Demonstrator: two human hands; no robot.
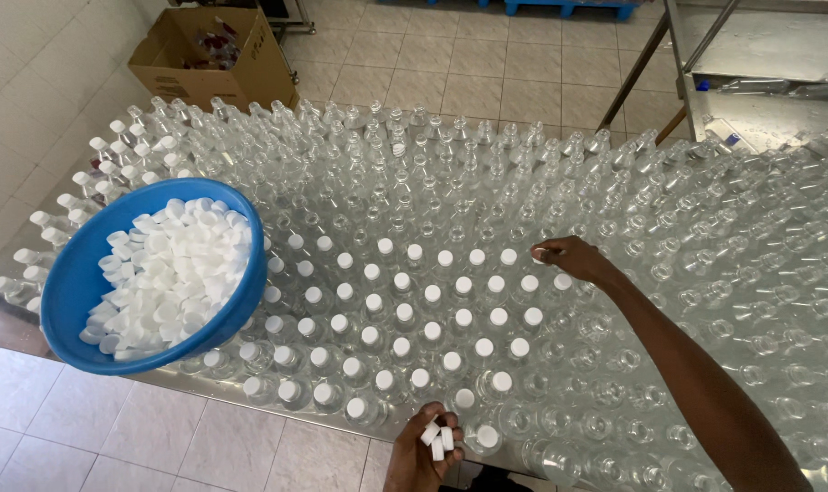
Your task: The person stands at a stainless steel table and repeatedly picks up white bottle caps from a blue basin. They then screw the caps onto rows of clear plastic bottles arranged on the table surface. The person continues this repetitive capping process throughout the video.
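Observation:
Several clear plastic bottles (487,182) cover the metal table; those in the near middle wear white caps (402,312), the rest stand uncapped. My right hand (569,260) reaches out over the bottles and pinches one white cap (541,252) above an open bottle at the edge of the capped patch. My left hand (420,456) is at the table's near edge, cupped around a few loose white caps (438,437). A blue bowl (72,292) heaped with white caps rests tilted on the bottles at the left.
An open cardboard box (204,50) stands on the tiled floor at the far left. A metal shelf rack (760,55) with lying bottles is at the far right. A white tiled wall runs along the left.

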